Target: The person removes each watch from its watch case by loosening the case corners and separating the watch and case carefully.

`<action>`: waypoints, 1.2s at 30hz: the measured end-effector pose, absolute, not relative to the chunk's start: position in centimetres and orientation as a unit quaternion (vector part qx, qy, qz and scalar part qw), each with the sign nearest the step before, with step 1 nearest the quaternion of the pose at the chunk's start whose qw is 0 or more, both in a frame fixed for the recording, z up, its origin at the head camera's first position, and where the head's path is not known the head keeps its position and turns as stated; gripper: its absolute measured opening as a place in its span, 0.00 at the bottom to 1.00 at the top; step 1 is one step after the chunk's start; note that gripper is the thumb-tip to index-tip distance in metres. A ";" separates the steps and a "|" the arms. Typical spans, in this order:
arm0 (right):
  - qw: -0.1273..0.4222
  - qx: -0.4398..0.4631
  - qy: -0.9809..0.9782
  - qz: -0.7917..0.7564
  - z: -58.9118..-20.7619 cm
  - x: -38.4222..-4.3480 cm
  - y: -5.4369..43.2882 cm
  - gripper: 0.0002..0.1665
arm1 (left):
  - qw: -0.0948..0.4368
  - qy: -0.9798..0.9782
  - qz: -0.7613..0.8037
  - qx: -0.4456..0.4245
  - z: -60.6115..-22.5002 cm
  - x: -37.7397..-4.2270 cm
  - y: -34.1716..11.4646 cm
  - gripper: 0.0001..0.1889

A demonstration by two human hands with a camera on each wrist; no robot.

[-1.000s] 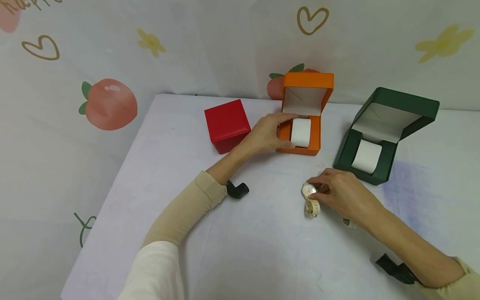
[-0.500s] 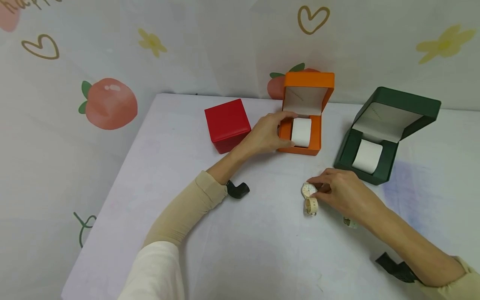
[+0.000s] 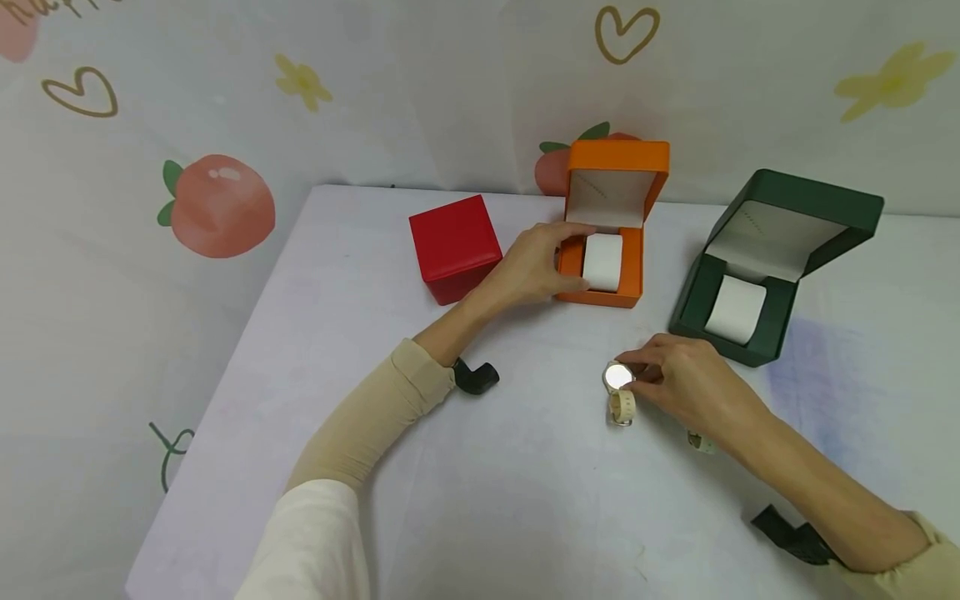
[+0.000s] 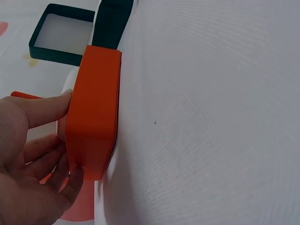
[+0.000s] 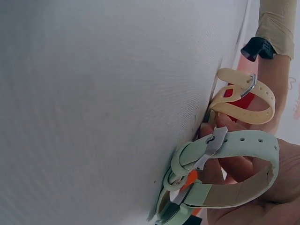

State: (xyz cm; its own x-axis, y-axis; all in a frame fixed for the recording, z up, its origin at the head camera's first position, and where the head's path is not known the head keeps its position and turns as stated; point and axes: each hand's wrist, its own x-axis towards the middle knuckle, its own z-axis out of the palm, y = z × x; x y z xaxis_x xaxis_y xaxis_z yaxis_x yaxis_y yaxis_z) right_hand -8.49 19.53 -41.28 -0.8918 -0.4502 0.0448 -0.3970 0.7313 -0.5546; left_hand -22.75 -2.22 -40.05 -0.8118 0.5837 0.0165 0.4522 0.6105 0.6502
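My left hand (image 3: 536, 262) grips the left side of an orange watch box (image 3: 632, 262), thumb toward its front edge and fingers toward the hinge. The box's lid stands up, and a white cushion (image 3: 602, 262) sits inside. My right hand (image 3: 686, 371) pinches the round case of a cream-strapped wristwatch (image 3: 618, 377) on the table. Its face shows bright glare, and its buckled strap (image 5: 255, 116) forms a loop in the right wrist view. A pale green wristwatch (image 5: 248, 147) lies beneath my right wrist, partly hidden in the head view.
A dark green watch box (image 3: 682, 308) stands at the right, lid raised, with a white cushion (image 3: 736, 310) in it. Left of the orange box is a closed red box (image 3: 454, 246). The white table (image 3: 300, 467) meets a printed backdrop (image 3: 450, 92) behind the boxes.
Both hands keep practically the same place and hold. The cream watch's dial, readable before, now glares white, and its strap has shifted very slightly.
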 end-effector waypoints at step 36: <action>0.124 -0.153 0.911 -0.362 -41.9 -9.1 20.7 0.16 | 0.082 0.906 0.320 0.263 -40.1 -22.9 -1.5 0.33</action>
